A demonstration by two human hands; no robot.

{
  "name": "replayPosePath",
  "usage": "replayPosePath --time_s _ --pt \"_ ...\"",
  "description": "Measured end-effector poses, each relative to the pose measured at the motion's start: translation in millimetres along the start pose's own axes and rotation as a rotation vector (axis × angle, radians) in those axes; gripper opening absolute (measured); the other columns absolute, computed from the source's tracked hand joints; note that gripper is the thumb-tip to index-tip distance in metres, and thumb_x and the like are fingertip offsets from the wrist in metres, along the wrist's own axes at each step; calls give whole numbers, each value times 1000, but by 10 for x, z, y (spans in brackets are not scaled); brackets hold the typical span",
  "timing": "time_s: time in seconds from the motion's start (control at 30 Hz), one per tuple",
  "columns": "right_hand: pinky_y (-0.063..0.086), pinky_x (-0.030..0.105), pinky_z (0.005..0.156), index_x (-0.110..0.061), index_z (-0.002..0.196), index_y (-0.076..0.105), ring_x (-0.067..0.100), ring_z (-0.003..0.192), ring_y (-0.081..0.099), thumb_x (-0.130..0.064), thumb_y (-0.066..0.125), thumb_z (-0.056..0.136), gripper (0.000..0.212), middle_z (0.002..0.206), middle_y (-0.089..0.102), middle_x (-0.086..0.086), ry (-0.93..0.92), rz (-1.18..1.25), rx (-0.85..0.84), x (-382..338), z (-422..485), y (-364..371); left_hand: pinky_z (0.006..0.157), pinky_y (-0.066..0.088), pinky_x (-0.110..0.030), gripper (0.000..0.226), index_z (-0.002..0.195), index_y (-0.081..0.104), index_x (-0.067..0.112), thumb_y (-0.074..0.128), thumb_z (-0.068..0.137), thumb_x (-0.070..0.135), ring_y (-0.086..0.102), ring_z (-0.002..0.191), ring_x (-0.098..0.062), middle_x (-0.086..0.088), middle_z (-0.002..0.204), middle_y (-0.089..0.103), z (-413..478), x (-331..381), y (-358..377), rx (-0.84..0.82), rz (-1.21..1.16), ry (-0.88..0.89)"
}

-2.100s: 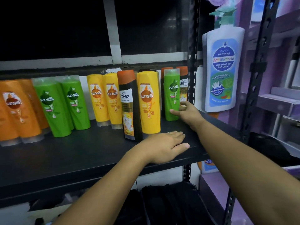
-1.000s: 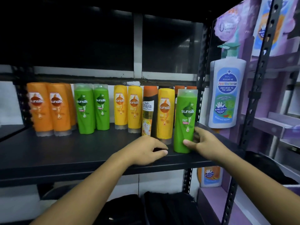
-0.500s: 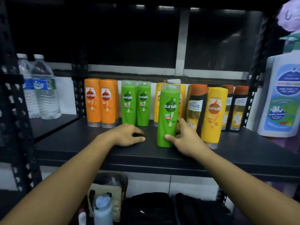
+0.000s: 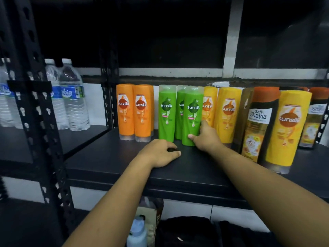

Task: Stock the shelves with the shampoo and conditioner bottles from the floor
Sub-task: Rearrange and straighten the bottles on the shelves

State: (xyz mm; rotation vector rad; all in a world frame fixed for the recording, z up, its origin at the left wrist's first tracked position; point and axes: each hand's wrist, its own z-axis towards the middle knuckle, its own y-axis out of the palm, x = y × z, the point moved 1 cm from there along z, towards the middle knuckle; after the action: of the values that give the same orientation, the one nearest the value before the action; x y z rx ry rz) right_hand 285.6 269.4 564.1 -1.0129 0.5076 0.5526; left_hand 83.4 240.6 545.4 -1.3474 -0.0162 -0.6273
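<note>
On shelf [image 4: 110,163]: green bottle [image 4: 193,114] upright, label forward, right hand [image 4: 207,139] gripping; left hand [image 4: 158,153] empty.

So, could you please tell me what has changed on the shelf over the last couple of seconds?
The right hand took the green Sunsilk bottle from the shelf's right end and slid it left, to stand in front of the other green bottles; it still holds it. The left hand stayed resting on the shelf, and the other bottles kept their places.

Both forearms bare, no sleeves; left hand [image 4: 159,152] and right hand [image 4: 206,139] ungloved.
</note>
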Motion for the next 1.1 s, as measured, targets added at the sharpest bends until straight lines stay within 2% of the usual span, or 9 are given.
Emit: replayPosePath --time_s 0.23,0.4,0.53,0.7,0.87,1.1 --pt "51 35 95 -12 129 59 29 113 65 -32 79 86 52 122 70 9 -70 18 23 88 -16 68 96 51 -34 51 132 67 23 59 94 56 61 118 -23 -4 131 67 59 -38 15 42 33 -85" --pt "51 29 91 -12 130 58 26 107 66 -21 83 83 54 122 68 7 -123 16 -14 81 -53 100 112 41 -36 66 151 49 20 60 95 54 45 141 -25 -6 155 47 63 -29 -4 51 12 -99" --pt "50 23 84 -12 128 58 15 94 66 -19 84 82 54 116 70 4 -147 53 -35 70 -48 115 116 37 -37 72 155 43 20 61 95 56 38 146 -25 -5 161 40 63 -46 4 52 10 -108" --pt "58 39 89 -16 124 59 20 95 70 -28 86 79 54 113 72 4 -154 34 -19 68 -28 156 118 36 -39 73 156 41 21 60 95 56 36 148 -25 -5 162 37 71 -39 2 44 18 -112" --pt "58 38 84 -17 120 60 20 91 70 -35 87 76 54 104 73 2 -160 -15 2 68 -25 171 118 36 -39 73 157 40 22 60 95 57 36 148 -25 -5 162 36 65 -38 10 36 17 -115" --pt "57 38 87 -16 122 60 21 95 70 -37 85 79 54 108 73 3 -150 -39 -4 60 -25 175 117 36 -38 71 156 40 22 58 96 56 37 147 -25 -5 162 37 56 -18 3 30 23 -107"
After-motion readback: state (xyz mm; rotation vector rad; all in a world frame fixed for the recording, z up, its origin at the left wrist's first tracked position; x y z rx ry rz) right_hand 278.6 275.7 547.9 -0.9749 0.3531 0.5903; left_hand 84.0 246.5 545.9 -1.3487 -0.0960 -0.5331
